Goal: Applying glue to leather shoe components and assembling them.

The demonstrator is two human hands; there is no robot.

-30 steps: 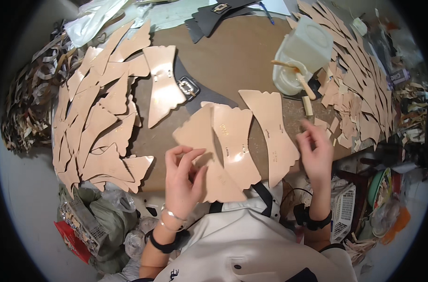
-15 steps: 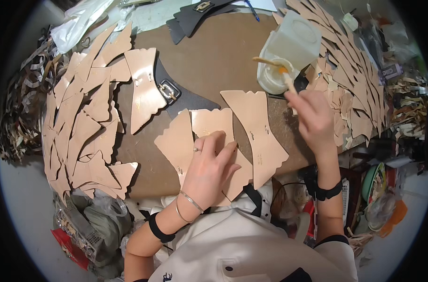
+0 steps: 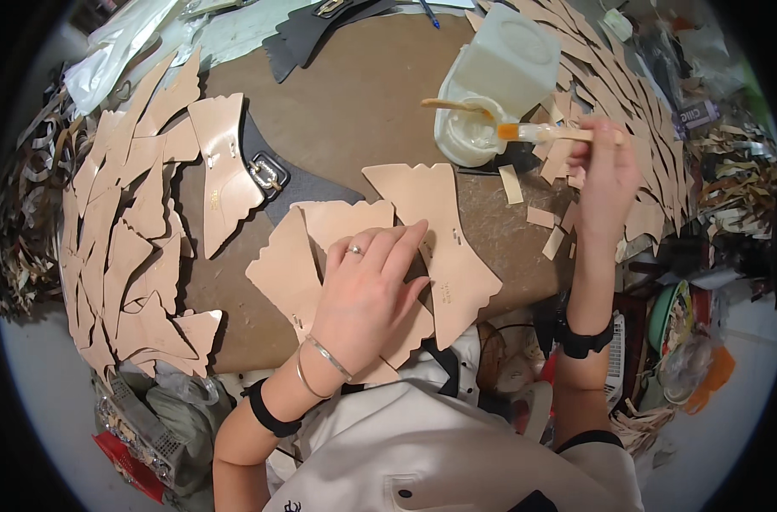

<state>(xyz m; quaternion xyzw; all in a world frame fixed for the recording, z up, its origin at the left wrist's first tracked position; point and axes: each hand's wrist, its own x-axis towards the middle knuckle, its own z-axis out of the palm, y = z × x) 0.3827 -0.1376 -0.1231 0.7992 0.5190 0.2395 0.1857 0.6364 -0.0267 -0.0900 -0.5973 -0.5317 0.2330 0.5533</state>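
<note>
A flat brush (image 3: 542,133) with a wooden handle and orange bristles is pinched in my right hand (image 3: 609,175). Its bristles hover at the right rim of a white plastic tub (image 3: 446,115) holding whitish paste. A wooden stick (image 3: 457,105) leans in the tub. My left hand (image 3: 361,277) lies flat, fingers stretched, over overlapping tan leather-like pieces with scalloped ends. To its left shows one tan piece (image 3: 277,269), and to its right another (image 3: 457,286) with small slots. What lies under my palm is hidden.
At left sits a heap of tan pieces (image 3: 115,247), with a black piece bearing a buckle (image 3: 269,173) beside it. More tan pieces (image 3: 615,77) cover the table's right side. Small tan offcuts (image 3: 512,184) lie near the tub. A blue pen (image 3: 429,13) is at the far edge.
My right hand has lifted the brush out of the tub and moved right and up. My left hand's fingers have straightened over the pieces. The whole view has shifted slightly.
</note>
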